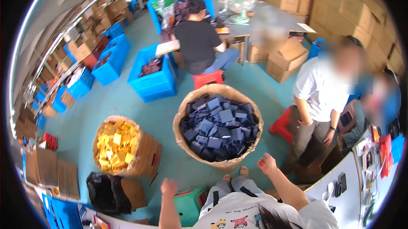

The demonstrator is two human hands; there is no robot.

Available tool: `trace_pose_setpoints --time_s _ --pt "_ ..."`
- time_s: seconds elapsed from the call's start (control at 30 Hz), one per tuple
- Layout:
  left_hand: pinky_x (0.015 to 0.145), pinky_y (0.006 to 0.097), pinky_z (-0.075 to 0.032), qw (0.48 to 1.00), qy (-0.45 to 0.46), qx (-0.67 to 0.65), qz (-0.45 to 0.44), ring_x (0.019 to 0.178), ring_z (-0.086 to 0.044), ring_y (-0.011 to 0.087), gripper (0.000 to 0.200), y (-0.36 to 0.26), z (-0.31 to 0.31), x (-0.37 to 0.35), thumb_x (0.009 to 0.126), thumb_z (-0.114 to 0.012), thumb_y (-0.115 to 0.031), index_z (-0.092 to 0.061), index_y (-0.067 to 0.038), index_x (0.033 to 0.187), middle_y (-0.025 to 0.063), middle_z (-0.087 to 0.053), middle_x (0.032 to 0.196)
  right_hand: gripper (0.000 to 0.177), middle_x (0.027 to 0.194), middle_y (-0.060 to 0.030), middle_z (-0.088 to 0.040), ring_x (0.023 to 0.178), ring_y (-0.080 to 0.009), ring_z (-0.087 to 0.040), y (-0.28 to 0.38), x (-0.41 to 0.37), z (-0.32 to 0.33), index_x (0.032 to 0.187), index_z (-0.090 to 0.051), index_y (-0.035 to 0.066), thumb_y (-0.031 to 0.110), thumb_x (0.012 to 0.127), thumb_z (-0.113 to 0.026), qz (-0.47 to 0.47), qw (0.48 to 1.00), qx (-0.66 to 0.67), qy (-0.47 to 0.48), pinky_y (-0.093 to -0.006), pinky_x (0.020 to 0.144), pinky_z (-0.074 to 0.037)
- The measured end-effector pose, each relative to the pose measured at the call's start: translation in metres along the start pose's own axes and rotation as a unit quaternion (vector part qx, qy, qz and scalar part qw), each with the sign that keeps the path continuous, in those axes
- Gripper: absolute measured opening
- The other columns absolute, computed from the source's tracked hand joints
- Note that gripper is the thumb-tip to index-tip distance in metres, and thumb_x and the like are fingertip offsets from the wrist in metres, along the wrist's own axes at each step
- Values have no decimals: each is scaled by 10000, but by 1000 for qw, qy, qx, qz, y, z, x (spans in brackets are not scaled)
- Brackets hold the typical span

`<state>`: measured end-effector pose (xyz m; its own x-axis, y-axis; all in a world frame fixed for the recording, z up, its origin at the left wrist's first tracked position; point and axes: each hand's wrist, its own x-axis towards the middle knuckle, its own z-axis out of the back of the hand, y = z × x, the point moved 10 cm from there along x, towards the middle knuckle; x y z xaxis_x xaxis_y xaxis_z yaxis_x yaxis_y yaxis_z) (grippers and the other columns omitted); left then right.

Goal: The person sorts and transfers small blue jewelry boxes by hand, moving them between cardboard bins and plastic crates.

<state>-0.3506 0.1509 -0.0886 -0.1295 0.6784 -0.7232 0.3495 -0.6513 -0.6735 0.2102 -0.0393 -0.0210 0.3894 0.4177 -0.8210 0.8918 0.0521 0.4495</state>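
Observation:
My right hand (pixel 267 164) is held out in the air beside the lower right rim of a large round carton (pixel 178 133). Its fingers are apart and it holds nothing. The carton is heaped with small dark blue boxes (pixel 221 122). On the other side, my left hand (pixel 168 186) is raised over the floor, near a green stool (pixel 187 207). It looks open and without anything in it, though its fingers are a little blurred. To its upper left stands a cardboard carton (pixel 146 154) full of small yellow pieces (pixel 118 139).
A person in black (pixel 197 37) sits beyond the round carton near blue bins (pixel 153 82). A person in a white shirt (pixel 321 84) sits close on the right, with another behind. A black bag (pixel 108 193) lies lower left; a white worktable (pixel 344 173) edges the lower right.

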Motion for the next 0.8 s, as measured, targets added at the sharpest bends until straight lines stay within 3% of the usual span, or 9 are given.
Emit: trace_pose_setpoints --time_s 0.07,0.13,0.17,0.27,0.3,0.37,0.47,0.63,0.8 --pt "909 463 -416 996 23 -82 -23 1124 -465 339 635 -37 9 -1 867 -502 -407 -268 -115 1379 128 -397 1342 284 772 -63 -496 672 -197 -487 26 -21 18 1064 -479 121 285 847 -559 45 996 64 -38 -372 680 -444" --pt "868 444 -456 962 120 -244 12 1055 -515 289 379 -62 19 51 900 -414 -379 -493 -108 1153 114 -517 1194 512 871 -73 -503 778 -204 -491 46 -24 39 1267 -389 154 365 838 -569 55 988 140 -28 -376 751 -439" --pt "910 456 -409 964 124 -232 24 1108 -462 304 457 -78 13 62 880 -428 -436 -420 -130 1220 113 -455 1255 550 910 -82 -518 800 -212 -497 58 -30 50 1286 -372 154 396 832 -566 74 979 186 -45 -382 777 -438" --pt "1035 493 -269 973 164 118 -113 1265 -305 351 776 -125 -9 70 819 -469 -605 -198 -196 1421 111 -270 1439 640 1054 -112 -546 873 -236 -524 101 -27 82 1324 -338 148 480 818 -548 129 944 301 -36 -406 841 -434" --pt "1001 489 -307 991 116 -50 -51 1247 -327 354 733 -125 -34 38 820 -498 -564 -258 -175 1393 126 -313 1408 661 1074 -127 -551 879 -241 -533 116 -33 92 1333 -320 150 499 815 -539 150 931 331 -39 -412 829 -444" --pt "931 479 -383 907 -20 -420 7 1211 -370 361 649 -129 -105 -67 821 -557 -483 -376 -133 1337 157 -400 1345 690 1132 -150 -549 916 -256 -552 141 -39 107 1341 -298 149 527 811 -527 193 906 374 -35 -419 811 -460" --pt "938 532 -398 918 126 -376 -6 1211 -400 380 690 -139 -160 -12 859 -434 -516 -250 -112 1387 131 -339 1402 713 1149 -151 -541 949 -269 -548 171 -52 130 1359 -267 137 530 818 -515 233 874 426 -24 -426 832 -457" --pt "920 486 -428 931 181 -317 11 1168 -449 361 708 -134 -252 -62 851 -437 -550 -244 -141 1396 117 -393 1365 703 1177 -137 -521 998 -263 -519 204 -71 157 1360 -273 126 510 825 -519 265 843 465 -39 -411 888 -426" --pt "929 479 -423 930 211 -299 25 1159 -447 351 719 -123 -273 -73 864 -423 -556 -215 -135 1409 121 -392 1358 681 1171 -125 -524 990 -253 -520 218 -81 173 1348 -300 117 494 826 -523 281 822 492 -50 -401 890 -422"
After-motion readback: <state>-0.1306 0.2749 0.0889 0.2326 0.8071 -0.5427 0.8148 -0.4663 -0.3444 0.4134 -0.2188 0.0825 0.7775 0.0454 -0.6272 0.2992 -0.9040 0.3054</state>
